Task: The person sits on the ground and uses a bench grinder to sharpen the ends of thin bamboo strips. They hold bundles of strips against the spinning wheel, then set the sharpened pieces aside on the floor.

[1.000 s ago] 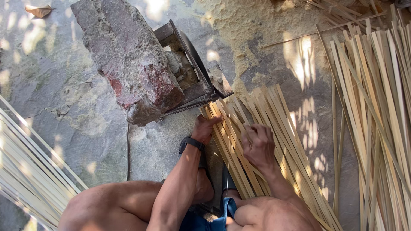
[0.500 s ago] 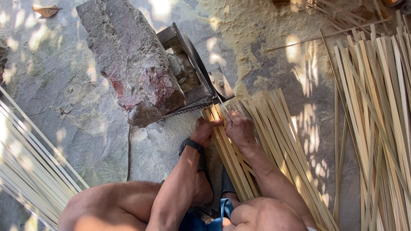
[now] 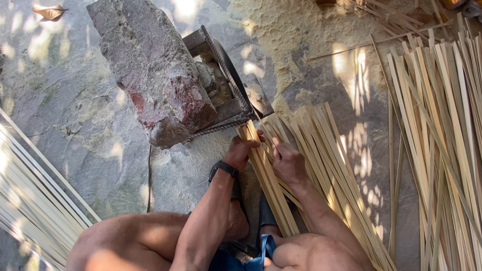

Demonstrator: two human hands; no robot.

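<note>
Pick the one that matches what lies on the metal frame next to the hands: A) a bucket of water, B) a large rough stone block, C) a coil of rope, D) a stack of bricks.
B: a large rough stone block, grey with reddish patches, rests across the metal frame, just beyond the left hand and right hand, which are on the bamboo strips.

Pale-yellow bamboo strips (image 3: 268,185); grey-red stone (image 3: 153,75)

Bare arms, black wristband (image 3: 224,169) on left wrist, blue shorts (image 3: 251,257).
</note>
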